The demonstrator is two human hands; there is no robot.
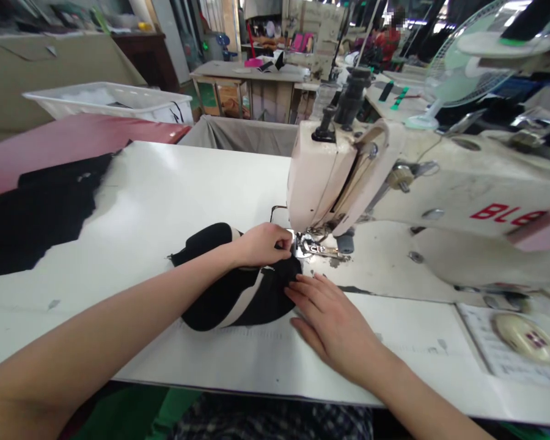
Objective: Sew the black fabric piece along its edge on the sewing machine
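A black fabric piece with pale stripes [252, 305] lies curved on the white sewing table, its right edge close to the presser foot [318, 249] of the sewing machine [321, 177]. My left hand [263, 243] is closed, pinching the upper edge of that fabric just left of the needle area. Flat against the fabric's right side rests my right hand [325, 311], fingers stretched out and the fingertips on the cloth. The needle itself is too small to make out. My left hand and forearm hide part of the fabric.
Black cloth pieces [50, 208] lie at the table's left, beside a red surface [87, 137]. A white plastic bin [119, 98] stands behind. At the right are a round, pale object [525, 337] and a fan [467, 61]. A person [387, 46] is in the background.
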